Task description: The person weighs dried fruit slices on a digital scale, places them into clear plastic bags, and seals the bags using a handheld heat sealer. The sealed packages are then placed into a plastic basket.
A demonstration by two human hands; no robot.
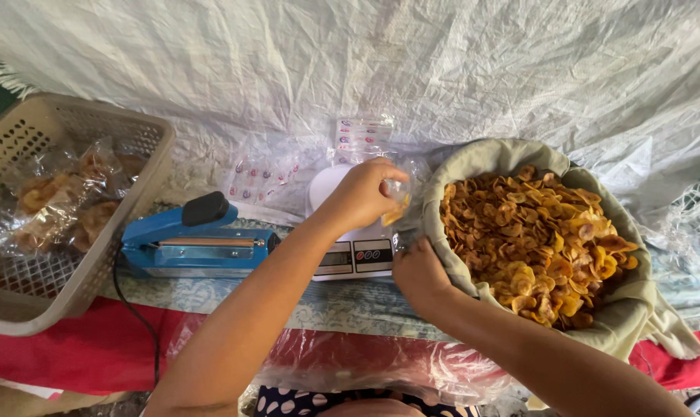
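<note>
Chips, golden and curled, sit a few at a time inside the small clear bag that your two hands hold over the scale. Your left hand pinches the bag's upper edge, fingers curled tight on the plastic. Your right hand is closed below it at the bag's lower side, knuckles toward the camera; whether it grips the plastic or only steadies it cannot be told.

Directly under the bag: white digital scale, round pan mostly hidden by your left hand, display edge facing you. Just right, touching your right hand: cloth-lined bowl heaped with chips; its rim crowds the bag, no free gap on that side.

Left of the scale: blue heat sealer, handle down, black cord trailing over the table's near edge. Narrow strip of patterned tablecloth open between sealer and your forearm.

Behind the scale: flat stack of empty printed bags on the white sheet, open room around it. Far left: beige perforated basket with filled packets, well apart from the hands.
</note>
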